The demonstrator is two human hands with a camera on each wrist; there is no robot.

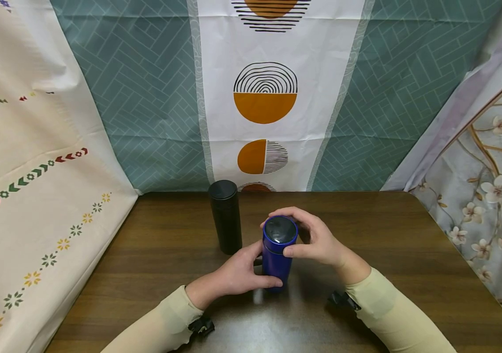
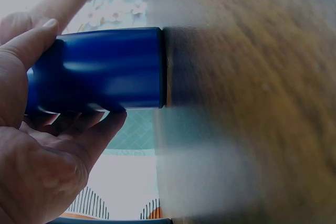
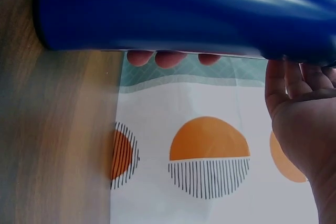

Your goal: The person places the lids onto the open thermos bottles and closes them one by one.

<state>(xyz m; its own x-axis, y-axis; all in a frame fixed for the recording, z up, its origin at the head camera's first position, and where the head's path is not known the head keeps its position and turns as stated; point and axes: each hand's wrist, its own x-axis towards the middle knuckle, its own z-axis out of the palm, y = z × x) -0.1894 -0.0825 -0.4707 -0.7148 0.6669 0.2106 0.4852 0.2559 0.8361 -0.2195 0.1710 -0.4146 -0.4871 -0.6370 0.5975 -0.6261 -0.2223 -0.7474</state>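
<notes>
A blue vacuum flask [image 1: 276, 267] with a glossy black top [image 1: 280, 229] stands upright on the table, between both hands. My left hand [image 1: 243, 272] grips its lower body, the thumb across the front and the fingers behind. Higher up, my right hand [image 1: 317, 239] holds the flask's lid, thumb at the front near the lid seam and fingers round the back. The left wrist view shows the flask's base [image 2: 163, 68] against the tabletop. Left fingertips [image 3: 170, 59] show past the flask's edge in the right wrist view.
A black vacuum flask [image 1: 226, 220] stands upright behind and to the left of the blue one. The brown wooden table [image 1: 158, 235] meets a patterned cloth [image 1: 145, 98] at its back edge. More printed cloths hang at the left and right sides.
</notes>
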